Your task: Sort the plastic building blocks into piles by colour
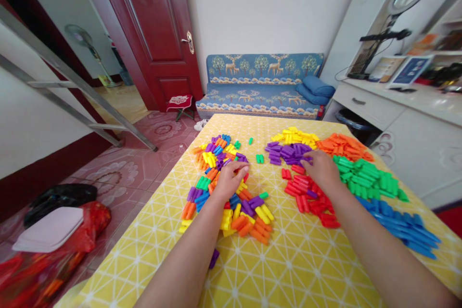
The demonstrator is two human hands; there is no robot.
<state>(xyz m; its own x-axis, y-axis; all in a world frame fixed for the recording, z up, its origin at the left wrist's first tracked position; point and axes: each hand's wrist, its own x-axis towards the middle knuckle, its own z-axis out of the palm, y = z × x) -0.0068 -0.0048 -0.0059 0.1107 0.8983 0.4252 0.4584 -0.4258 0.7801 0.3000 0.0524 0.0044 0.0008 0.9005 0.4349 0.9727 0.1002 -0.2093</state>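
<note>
A mixed pile of small coloured plastic pieces (224, 187) lies on the yellow patterned tablecloth (288, 260). My left hand (231, 179) rests on this pile with its fingers curled, pinched over some pieces. To the right lie sorted heaps: yellow (294, 136), purple (287, 152), orange (342, 146), green (368, 177), red (308, 195) and blue (397, 221). My right hand (321, 169) reaches over the red heap, its fingertips closed at the edge of the purple heap. What either hand holds is hidden.
Two loose green pieces (259, 158) lie between the piles. A blue sofa (263, 86) stands beyond the table, a dark red door (155, 33) at left, a white cabinet (404, 120) at right. Bags (54, 231) lie on the floor at left.
</note>
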